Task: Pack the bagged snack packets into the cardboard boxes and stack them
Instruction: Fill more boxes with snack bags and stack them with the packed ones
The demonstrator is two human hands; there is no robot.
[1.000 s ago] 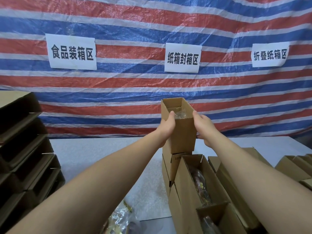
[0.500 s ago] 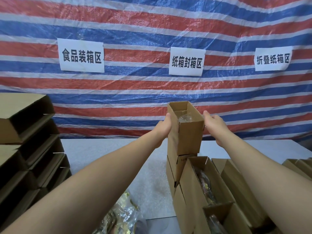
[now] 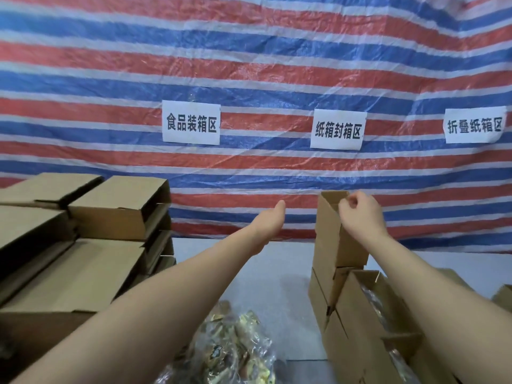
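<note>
A small open cardboard box point(image 3: 328, 231) stands upright on top of a stack of filled boxes point(image 3: 322, 278) at the right of the table. My right hand point(image 3: 360, 214) is at this top box's upper rim, its fingers curled over the edge. My left hand point(image 3: 273, 220) hangs in the air to the left of the box, fingers straight, touching nothing. Nearer to me, an open box point(image 3: 357, 309) shows snack packets inside. A clear bag of snack packets point(image 3: 232, 347) lies on the table between my forearms.
A tall pile of empty cardboard boxes point(image 3: 83, 273) fills the left side. More boxes point(image 3: 502, 297) sit at the far right edge. The grey table point(image 3: 271, 273) ends at a striped tarp wall point(image 3: 249, 65) with three paper signs.
My left hand has let go of the top box and moved away to the left. My right hand has shifted up to the box's rim. The camera has swung left and up.
</note>
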